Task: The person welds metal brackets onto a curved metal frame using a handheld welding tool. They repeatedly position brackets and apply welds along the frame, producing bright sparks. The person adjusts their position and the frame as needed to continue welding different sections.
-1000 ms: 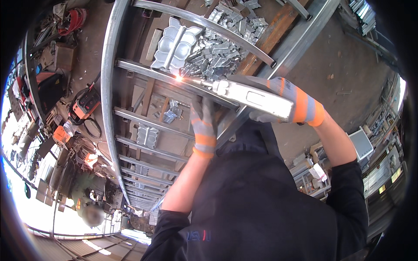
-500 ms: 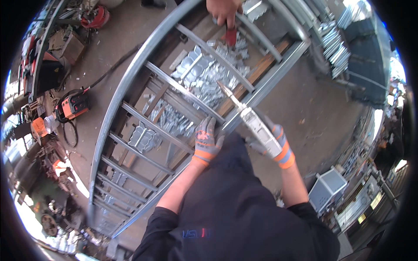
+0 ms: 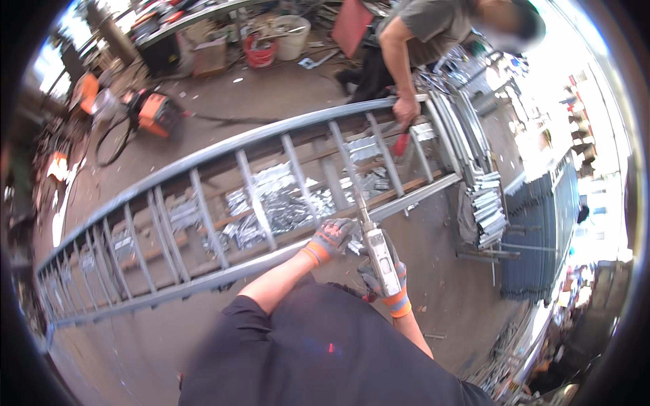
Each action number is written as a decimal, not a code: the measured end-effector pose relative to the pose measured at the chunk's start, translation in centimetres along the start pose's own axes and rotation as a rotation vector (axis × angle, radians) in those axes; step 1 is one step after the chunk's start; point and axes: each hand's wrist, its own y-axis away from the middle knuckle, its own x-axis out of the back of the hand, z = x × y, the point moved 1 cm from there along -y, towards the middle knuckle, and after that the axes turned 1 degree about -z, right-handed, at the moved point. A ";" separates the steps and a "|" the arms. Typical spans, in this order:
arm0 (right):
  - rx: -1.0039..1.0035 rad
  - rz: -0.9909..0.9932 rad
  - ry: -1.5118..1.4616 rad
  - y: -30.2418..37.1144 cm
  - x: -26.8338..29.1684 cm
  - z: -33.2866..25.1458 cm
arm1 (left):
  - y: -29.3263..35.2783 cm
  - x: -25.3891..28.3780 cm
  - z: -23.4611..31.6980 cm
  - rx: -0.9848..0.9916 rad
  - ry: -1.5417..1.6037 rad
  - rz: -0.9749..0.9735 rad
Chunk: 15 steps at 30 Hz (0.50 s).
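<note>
My left hand [image 3: 332,237], in a grey glove with an orange cuff, lies on the near rail of a long metal ladder-like frame [image 3: 203,272], its fingers stretched out. My right hand [image 3: 396,281], gloved the same way, grips a pale grey power tool [image 3: 381,260] with a long pointed bit. The bit points away from me, its tip over the frame near the right-end rungs. Most of my right fingers are hidden by the tool's body. Across the frame, a co-worker's hand [image 3: 406,111] holds a red-handled tool [image 3: 401,144] above the rungs.
Beneath the rungs lie many shiny metal pieces [image 3: 277,210]. Stacked metal bars [image 3: 487,210] and dark panels [image 3: 538,237] stand at the right. An orange machine [image 3: 154,114] with a dark hose sits on the floor at far left; a red bucket [image 3: 261,52] stands behind.
My view has swung so that the frame lies more crosswise and the co-worker's upper body shows. My left hand stays at the near rail; my right hand still holds the power tool.
</note>
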 end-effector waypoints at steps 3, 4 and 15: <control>-0.293 -0.130 -0.477 1.8 -5.0 -0.1 | 13.1 5.0 -0.9 0.079 0.072 0.083; -0.125 -0.213 -0.206 2.4 -6.6 -0.8 | 18.6 6.6 -1.0 0.127 0.051 0.139; 0.307 -0.586 0.392 13.5 -28.2 -7.3 | 63.8 7.0 -5.1 1.410 0.426 0.697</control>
